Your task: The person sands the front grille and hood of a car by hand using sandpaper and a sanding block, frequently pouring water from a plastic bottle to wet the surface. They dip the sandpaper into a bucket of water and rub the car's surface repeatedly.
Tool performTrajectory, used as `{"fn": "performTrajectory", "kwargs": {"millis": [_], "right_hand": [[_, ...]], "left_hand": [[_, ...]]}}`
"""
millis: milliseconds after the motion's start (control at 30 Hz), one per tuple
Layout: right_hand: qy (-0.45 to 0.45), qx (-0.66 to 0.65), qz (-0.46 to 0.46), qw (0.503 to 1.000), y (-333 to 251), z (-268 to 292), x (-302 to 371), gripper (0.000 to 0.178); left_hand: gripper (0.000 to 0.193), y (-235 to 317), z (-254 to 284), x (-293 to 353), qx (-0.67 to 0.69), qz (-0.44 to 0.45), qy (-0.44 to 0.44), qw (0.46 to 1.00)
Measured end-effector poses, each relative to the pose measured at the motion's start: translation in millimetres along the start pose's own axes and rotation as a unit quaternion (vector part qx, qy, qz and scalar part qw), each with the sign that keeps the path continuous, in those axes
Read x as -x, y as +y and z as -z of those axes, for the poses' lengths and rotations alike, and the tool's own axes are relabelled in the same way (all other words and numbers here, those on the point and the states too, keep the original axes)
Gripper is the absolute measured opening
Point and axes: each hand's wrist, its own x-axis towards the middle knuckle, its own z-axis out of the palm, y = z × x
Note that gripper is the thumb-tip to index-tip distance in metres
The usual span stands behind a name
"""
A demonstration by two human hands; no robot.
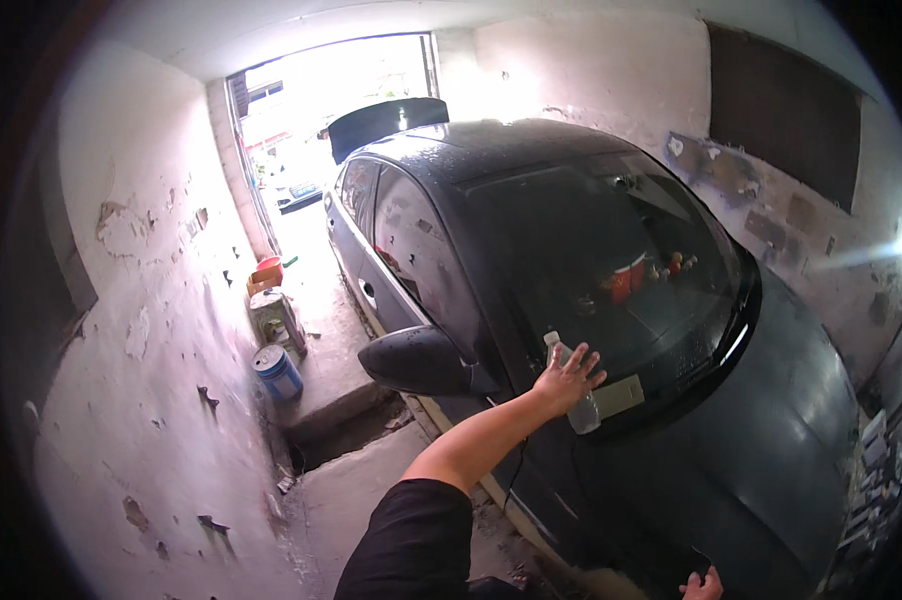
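My left hand (568,381), at the end of an outstretched arm, is over a clear plastic bottle (587,413) with a pale cap. Its fingers are spread across the bottle's middle; whether the palm presses on it is hidden. The bottle leans at the lower corner of the dark car's windshield (561,250). Beside it lies a flat pale-green card or box (619,397). At the bottom edge, my right hand (702,584) shows only in part, with fingers bent around something dark and thin that I cannot make out.
The dark car (731,480) fills the middle and right, its trunk lid (389,125) raised. Its side mirror (416,358) juts left. Along the peeling wall (161,380) stand a blue bucket (277,374) and a worn container (274,315). A sunken gap (346,432) breaks the floor.
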Motion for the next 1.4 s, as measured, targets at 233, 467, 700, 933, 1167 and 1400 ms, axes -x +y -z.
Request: {"fn": "performTrajectory", "kwargs": {"millis": [233,467,700,933,1167,1400], "right_hand": [[0.057,-0.084,-0.055,0.993,14,-33,-2,0.037],[0.03,-0.081,-0.167,0.982,-30,-30,9,0.047],[0.025,-0.156,-0.066,0.985,-78,-23,-3,0.031],[0.101,-0.064,0.351,0.929,-139,-38,-19,0.009],[0.034,-0.088,0.385,0.918,-122,-29,18,0.022],[-0.062,-0.312,-0.065,0.946,-109,-44,46,0.06]], "left_hand": [[0.049,-9,-9,-35,-0.025,-0.035,-0.113,0.993],[0.067,-2,-17,-40,-0.057,-0.053,-0.147,0.986],[0.058,51,40,-3,0.232,-0.122,-0.054,0.964],[0.04,187,12,75,0.87,0.05,-0.427,0.243],[0.021,212,52,130,0.866,0.089,-0.264,0.414],[0.026,244,60,156,0.731,0.002,-0.096,0.676]]}}
